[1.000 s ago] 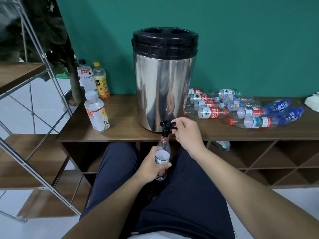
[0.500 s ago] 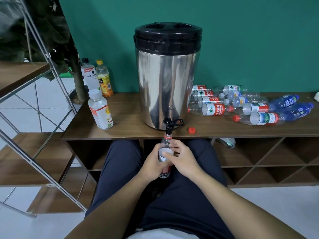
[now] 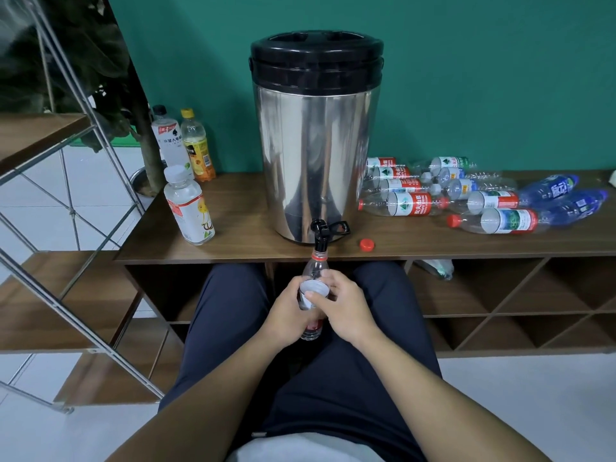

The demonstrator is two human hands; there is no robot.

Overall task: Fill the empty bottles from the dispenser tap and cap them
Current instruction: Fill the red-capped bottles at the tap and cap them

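We hold the bottle [image 3: 313, 288] upright below the bench [image 3: 240, 211] edge, its open neck right under the black tap [image 3: 321, 233] of the steel dispenser [image 3: 315, 155]. Our left hand [image 3: 286, 315] wraps its fingers around the bottle's body, and our right hand [image 3: 343, 308] curls around it from the other side. The red cap [image 3: 366, 244] lies on the bench just right of the tap. Empty bottles [image 3: 466, 198] lie on their sides further right.

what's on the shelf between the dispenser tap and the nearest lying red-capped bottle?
In the head view, one loose red screw cap lies on the brown wooden shelf, between the black dispenser tap and the nearest clear red-capped bottle; the rest is bare wood.
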